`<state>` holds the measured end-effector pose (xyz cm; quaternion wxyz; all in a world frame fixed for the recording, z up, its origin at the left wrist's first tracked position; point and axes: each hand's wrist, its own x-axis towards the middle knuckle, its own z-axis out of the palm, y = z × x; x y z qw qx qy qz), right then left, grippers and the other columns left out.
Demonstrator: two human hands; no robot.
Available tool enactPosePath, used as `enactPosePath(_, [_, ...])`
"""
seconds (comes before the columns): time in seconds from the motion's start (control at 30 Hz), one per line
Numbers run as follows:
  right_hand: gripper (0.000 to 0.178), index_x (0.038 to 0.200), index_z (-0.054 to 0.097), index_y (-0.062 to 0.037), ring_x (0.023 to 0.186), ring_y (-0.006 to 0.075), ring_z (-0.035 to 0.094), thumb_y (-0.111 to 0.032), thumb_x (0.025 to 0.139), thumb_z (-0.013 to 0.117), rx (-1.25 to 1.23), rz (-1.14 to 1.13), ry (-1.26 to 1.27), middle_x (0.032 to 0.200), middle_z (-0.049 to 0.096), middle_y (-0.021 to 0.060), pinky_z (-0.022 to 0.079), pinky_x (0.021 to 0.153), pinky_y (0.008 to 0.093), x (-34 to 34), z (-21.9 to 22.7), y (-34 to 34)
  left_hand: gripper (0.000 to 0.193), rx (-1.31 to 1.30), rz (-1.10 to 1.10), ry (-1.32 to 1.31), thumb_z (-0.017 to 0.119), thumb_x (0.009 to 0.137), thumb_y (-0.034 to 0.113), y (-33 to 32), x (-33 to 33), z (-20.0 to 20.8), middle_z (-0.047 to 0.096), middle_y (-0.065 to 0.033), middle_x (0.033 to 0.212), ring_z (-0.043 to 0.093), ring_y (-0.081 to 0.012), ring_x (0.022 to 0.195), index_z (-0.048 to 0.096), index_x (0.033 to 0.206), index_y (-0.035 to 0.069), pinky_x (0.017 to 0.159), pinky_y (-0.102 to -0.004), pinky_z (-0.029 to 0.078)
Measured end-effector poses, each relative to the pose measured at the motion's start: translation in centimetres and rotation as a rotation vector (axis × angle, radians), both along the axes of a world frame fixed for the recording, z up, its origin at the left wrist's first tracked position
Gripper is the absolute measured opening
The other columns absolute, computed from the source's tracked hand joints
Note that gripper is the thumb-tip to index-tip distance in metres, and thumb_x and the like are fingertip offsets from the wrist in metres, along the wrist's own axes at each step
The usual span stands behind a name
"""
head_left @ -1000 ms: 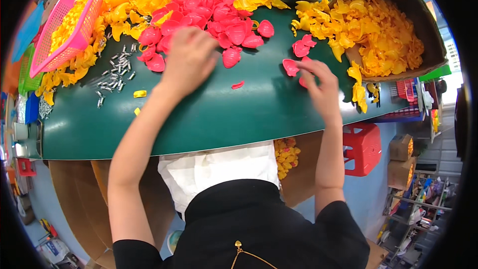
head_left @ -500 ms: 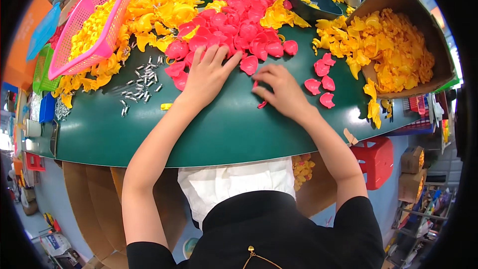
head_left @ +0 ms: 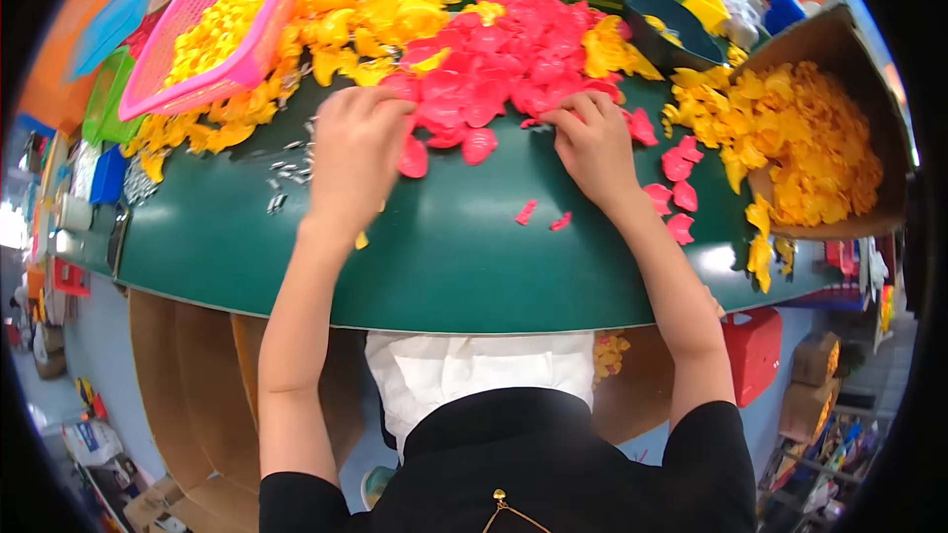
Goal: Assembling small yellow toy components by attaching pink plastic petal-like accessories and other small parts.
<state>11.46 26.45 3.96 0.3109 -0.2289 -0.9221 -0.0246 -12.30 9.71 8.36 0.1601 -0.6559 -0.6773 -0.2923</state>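
A heap of pink cup-shaped plastic pieces (head_left: 484, 64) lies at the far middle of the green table. My left hand (head_left: 357, 143) is at the heap's left edge, its fingers bent and smeared by motion; whether it holds anything is unclear. At the heap's right edge, my right hand (head_left: 592, 143) has thumb and forefinger pinched at a small pink plastic piece (head_left: 531, 123). Two small pink strips (head_left: 526, 212) lie apart on the table between my arms. Beside my left hand are several small silver metal cylinders (head_left: 286, 173), partly hidden by it.
A pink basket (head_left: 197, 94) of yellow pieces stands at the far left, with loose yellow parts (head_left: 380, 10) around it. On the right, a cardboard box (head_left: 884, 138) spills yellow parts. A dark blue tray (head_left: 681, 39) sits behind, and several pink pieces (head_left: 681, 195) lie right of my right arm.
The view has shifted, and both hands have moved: the left leftward off the heap's front, the right up to the heap's edge. The small pink strips now lie uncovered.
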Motion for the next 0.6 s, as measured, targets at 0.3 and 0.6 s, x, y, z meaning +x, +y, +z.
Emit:
enactPosePath(0.3, [0.011,0.086,0.062,-0.0040,0.094,0.0293,0.055,-0.003,0.076,0.068,-0.146,0.129,-0.049,0.095,0.059,0.0076,0.046,0.080,0.0380,0.6,1.1,-3.4,0.018,-0.129,0.575,-0.364,0.057,0.092,0.012,-9.3,-11.2,-1.2,0.069,-0.0130,0.097,0.067,-0.0242,0.087,0.068,0.105,0.005,0.078,-0.0329,0.050])
enactPosePath(0.6, [0.015,0.094,0.064,-0.0007,0.091,0.0278,0.060,-0.006,0.081,0.068,-0.595,0.069,-0.066,0.095,0.063,0.0113,0.047,0.079,0.0347,2.7,3.0,-7.2,0.028,-0.088,0.674,0.362,0.068,0.083,0.027,-3.6,-15.3,-4.7,0.066,-0.0148,0.087,0.067,-0.0290,0.077,0.057,0.099,0.008,0.066,-0.0422,0.052])
